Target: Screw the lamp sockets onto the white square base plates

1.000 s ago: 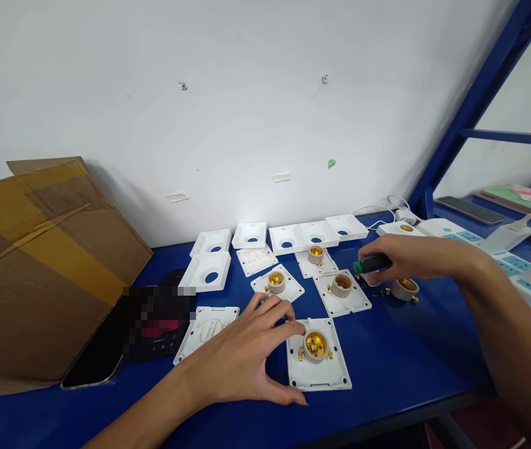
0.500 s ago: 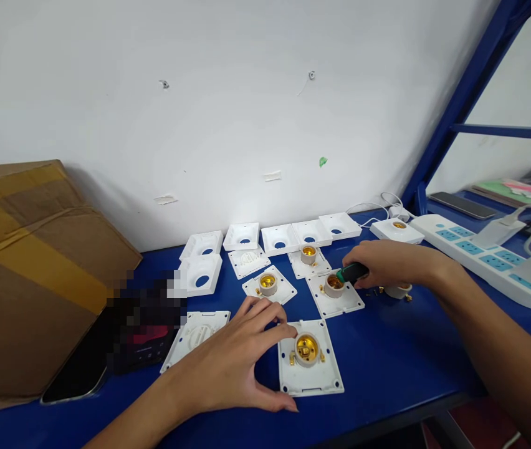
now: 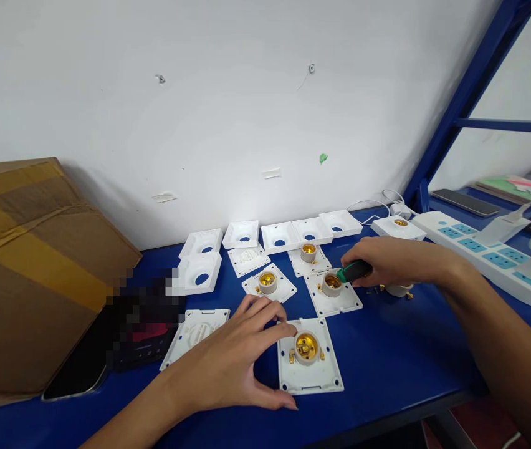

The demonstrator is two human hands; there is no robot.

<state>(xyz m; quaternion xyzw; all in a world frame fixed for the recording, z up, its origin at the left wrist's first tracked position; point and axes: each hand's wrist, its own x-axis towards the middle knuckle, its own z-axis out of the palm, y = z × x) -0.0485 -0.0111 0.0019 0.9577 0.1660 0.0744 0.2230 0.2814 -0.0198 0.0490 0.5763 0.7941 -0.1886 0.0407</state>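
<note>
A white square lamp-holder base with a brass socket lies at the front of the blue table. My left hand rests spread beside it, with thumb and forefinger touching its left edge. My right hand is closed round a green-handled screwdriver, held just right of another socket base. Small brass screws and a loose socket lie under that hand.
Several white cover plates and socket bases fill the back of the table. Flattened cardboard leans at the left beside a phone. A white power strip runs along the right, next to a blue frame post.
My right hand with the screwdriver moved left, from over the loose socket towards the middle socket base. The view shifted slightly. My left hand stayed at the front base.
</note>
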